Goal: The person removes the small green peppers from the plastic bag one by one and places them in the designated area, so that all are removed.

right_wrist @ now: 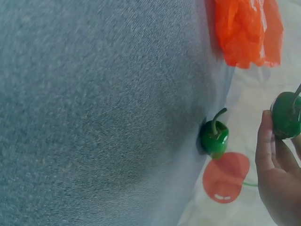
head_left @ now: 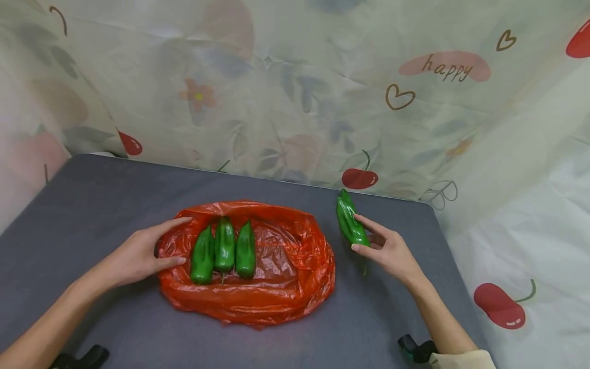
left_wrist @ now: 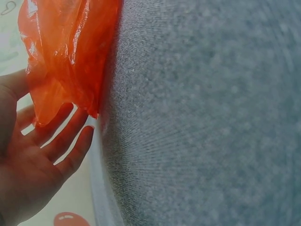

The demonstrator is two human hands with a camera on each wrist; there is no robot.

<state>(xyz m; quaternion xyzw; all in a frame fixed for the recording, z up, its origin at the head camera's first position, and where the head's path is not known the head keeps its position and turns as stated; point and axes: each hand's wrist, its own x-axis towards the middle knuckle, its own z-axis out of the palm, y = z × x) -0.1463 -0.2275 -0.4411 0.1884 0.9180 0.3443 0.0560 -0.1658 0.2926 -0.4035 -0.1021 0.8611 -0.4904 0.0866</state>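
Observation:
A red plastic bag (head_left: 276,294) lies spread open on the table, its rim rolled outward. Inside its left half, three green peppers (head_left: 224,246) lie side by side. At the bag's left edge is my left hand (head_left: 143,253), thumb and forefinger spread apart and touching the plastic. The left wrist view shows its other fingers loosely bent beneath the bag's edge (left_wrist: 70,56). To the right of the bag, my right hand (head_left: 389,251) holds a green pepper (right_wrist: 286,115) between thumb and fingers, above the table. Another green pepper (right_wrist: 215,137) lies on the table beyond it, partly overlapped in the head view.
Grey cloth covers the table (head_left: 207,346). A patterned curtain (head_left: 295,92) hangs along the back edge and both sides. Black wrist straps (head_left: 417,349) show near the bottom of the head view.

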